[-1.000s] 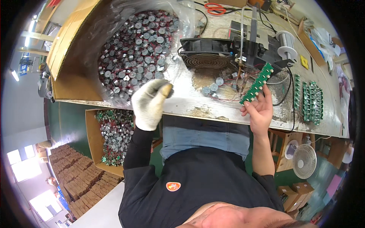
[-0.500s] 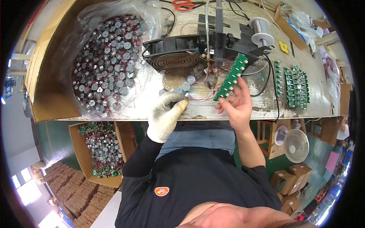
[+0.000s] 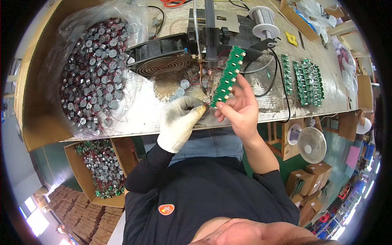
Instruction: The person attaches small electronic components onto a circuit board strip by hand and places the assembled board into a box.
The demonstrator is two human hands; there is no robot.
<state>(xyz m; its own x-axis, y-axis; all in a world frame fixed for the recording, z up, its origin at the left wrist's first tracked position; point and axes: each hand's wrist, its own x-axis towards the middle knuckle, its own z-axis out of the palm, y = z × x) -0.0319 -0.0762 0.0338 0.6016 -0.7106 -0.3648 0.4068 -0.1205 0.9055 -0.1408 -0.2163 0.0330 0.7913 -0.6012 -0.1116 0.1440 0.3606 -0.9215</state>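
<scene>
My right hand [image 3: 240, 108] is bare and grips the lower end of a green circuit board strip [image 3: 228, 77] between thumb and fingers. The strip stands at a slant, with several small pale connectors along it. My left hand [image 3: 179, 122], in a whitish work glove with stained fingertips, pinches thin red wires [image 3: 207, 104] right beside the board's lower end. Whatever else lies under those fingers is hidden. Just above the glove, a few round silver motors [image 3: 185, 84] lie on the table. A soldering tip [image 3: 203, 87] points down just left of the board.
A plastic-lined carton [image 3: 45, 98] of round motors with red wires stands left. Behind are a black fan [image 3: 159, 55] and a solder wire spool [image 3: 263, 22]. More green board strips [image 3: 308, 83] lie right. A carton of wired parts [image 3: 100, 167] sits below the table's left side.
My left hand has come closer to the board, its fingertips now beside the board's lower end. The right hand still holds the board. The whole view has shifted and tilted slightly.
</scene>
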